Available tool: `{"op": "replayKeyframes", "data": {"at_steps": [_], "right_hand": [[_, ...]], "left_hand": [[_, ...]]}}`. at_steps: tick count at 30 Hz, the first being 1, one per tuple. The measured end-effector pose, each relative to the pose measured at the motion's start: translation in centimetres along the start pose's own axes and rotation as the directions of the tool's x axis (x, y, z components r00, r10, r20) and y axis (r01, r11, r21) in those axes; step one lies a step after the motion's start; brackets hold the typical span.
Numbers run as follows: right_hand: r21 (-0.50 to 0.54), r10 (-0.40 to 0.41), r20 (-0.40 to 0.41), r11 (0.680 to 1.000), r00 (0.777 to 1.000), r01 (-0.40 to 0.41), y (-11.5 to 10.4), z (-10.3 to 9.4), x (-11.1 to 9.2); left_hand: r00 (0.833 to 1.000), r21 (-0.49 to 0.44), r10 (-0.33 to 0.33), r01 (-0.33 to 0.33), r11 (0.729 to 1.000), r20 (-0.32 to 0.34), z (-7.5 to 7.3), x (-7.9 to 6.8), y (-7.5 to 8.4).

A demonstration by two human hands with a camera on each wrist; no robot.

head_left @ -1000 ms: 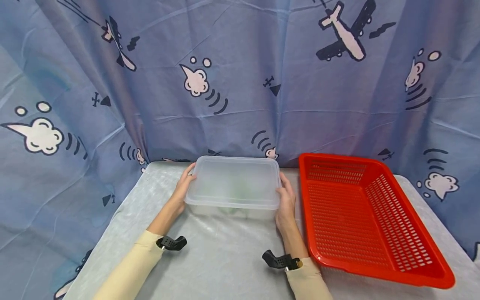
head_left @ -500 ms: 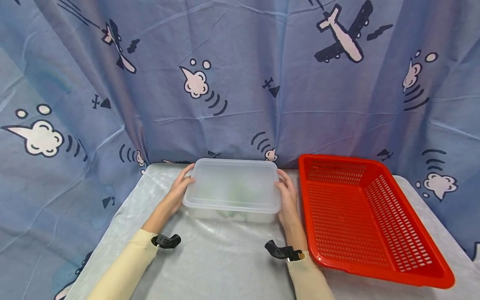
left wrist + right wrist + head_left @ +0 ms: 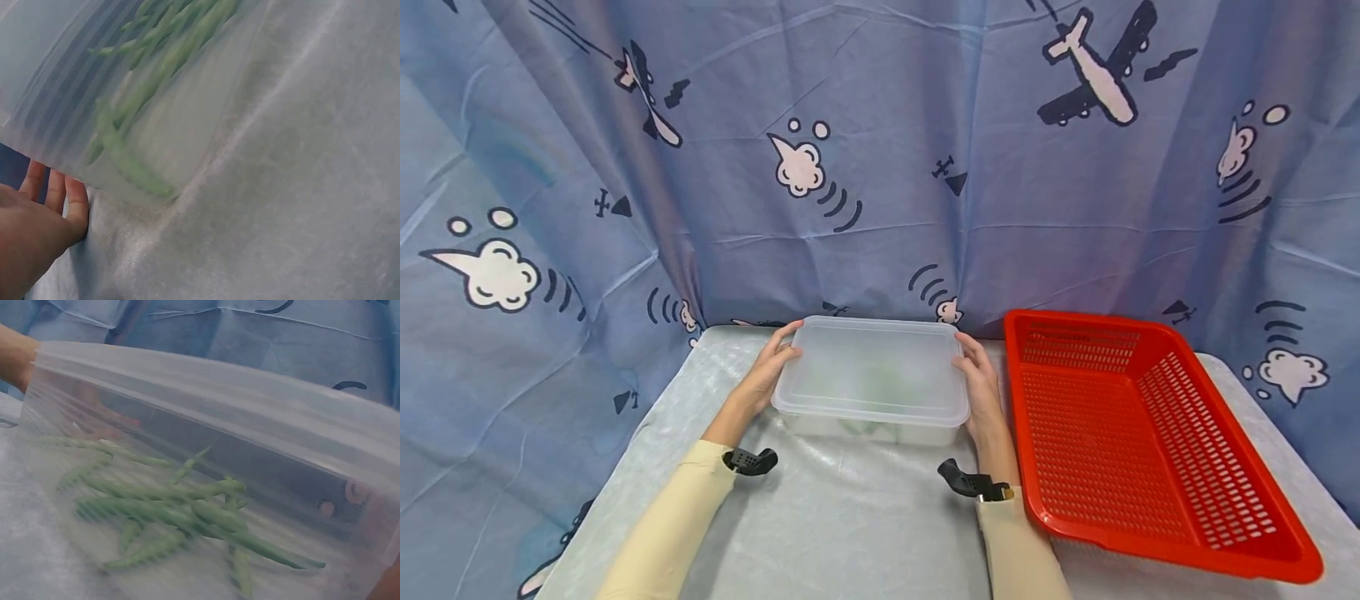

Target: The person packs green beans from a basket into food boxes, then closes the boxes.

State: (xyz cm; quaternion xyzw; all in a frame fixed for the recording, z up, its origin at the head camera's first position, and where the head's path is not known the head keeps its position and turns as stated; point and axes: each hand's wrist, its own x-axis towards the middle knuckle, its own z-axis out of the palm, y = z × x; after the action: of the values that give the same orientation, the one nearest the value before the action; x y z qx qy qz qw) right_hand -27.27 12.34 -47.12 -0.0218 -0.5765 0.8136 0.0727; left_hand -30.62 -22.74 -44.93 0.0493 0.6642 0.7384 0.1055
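Observation:
A clear plastic food container (image 3: pixel 865 429) with a frosted lid (image 3: pixel 872 367) sits at the back middle of the table. Long green pods (image 3: pixel 162 512) show through its wall in the right wrist view; others appear in the left wrist view. My left hand (image 3: pixel 763 379) holds the left side, its thumb at the lid's edge and a finger reaching to the far corner. On the opposite side my right hand (image 3: pixel 983 387) grips the container, with its fingertips at the lid's far right corner. Curled fingers (image 3: pixel 78 203) of my left hand lie against the container's end.
A large red plastic basket (image 3: pixel 1247 562) with slotted walls stands just right of my right forearm. A blue curtain (image 3: pixel 880 167) with printed airplanes and clouds hangs behind the table. Pale cloth (image 3: pixel 850 525) covers the tabletop in front of the container.
Both hands have slid slightly toward the container's far corners while keeping hold of it. The container has shifted a little in the view, and the head view itself has moved slightly.

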Motion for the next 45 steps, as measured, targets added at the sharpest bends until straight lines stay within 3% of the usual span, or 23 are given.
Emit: {"op": "replayKeyframes", "data": {"at_steps": [4, 14, 21, 27, 32, 37, 45], "right_hand": [[-0.01, 0.018, 0.014, 1.0, 1.0, -0.018, -0.4, -0.2, 0.2], [0.012, 0.094, -0.04, 0.996, 0.995, -0.094, -0.8, -0.3, 0.2], [0.036, 0.055, -0.031, 0.998, 0.998, -0.054, 0.0, -0.5, 0.0], [0.066, 0.051, -0.038, 0.997, 0.998, -0.048, 0.2, -0.4, -0.1], [0.057, 0.019, -0.029, 0.998, 0.999, -0.018, 0.2, -0.4, -0.2], [0.069, -0.014, 0.029, 0.998, 0.999, 0.012, 0.4, -0.4, -0.7], [0.096, -0.023, 0.089, 0.995, 0.996, 0.014, 0.6, -0.2, -0.8]], "left_hand": [[1.0, 0.033, 0.009, -0.009, 0.999, 0.0, 0.6, -0.7, 1.0], [1.0, 0.086, -0.012, 0.015, 0.996, -0.028, 1.2, -0.9, 1.1], [0.998, 0.091, -0.012, 0.018, 0.996, -0.062, 0.4, 0.2, -1.0], [0.994, 0.146, 0.036, -0.021, 0.989, -0.104, 0.3, -0.1, -1.4], [0.995, 0.16, 0.082, -0.072, 0.985, -0.057, 0.0, -0.5, -1.2], [0.993, 0.137, 0.117, -0.112, 0.984, -0.029, -0.3, -1.1, -1.6], [0.987, 0.15, 0.15, -0.141, 0.979, -0.054, 0.0, -2.2, -0.9]]}}
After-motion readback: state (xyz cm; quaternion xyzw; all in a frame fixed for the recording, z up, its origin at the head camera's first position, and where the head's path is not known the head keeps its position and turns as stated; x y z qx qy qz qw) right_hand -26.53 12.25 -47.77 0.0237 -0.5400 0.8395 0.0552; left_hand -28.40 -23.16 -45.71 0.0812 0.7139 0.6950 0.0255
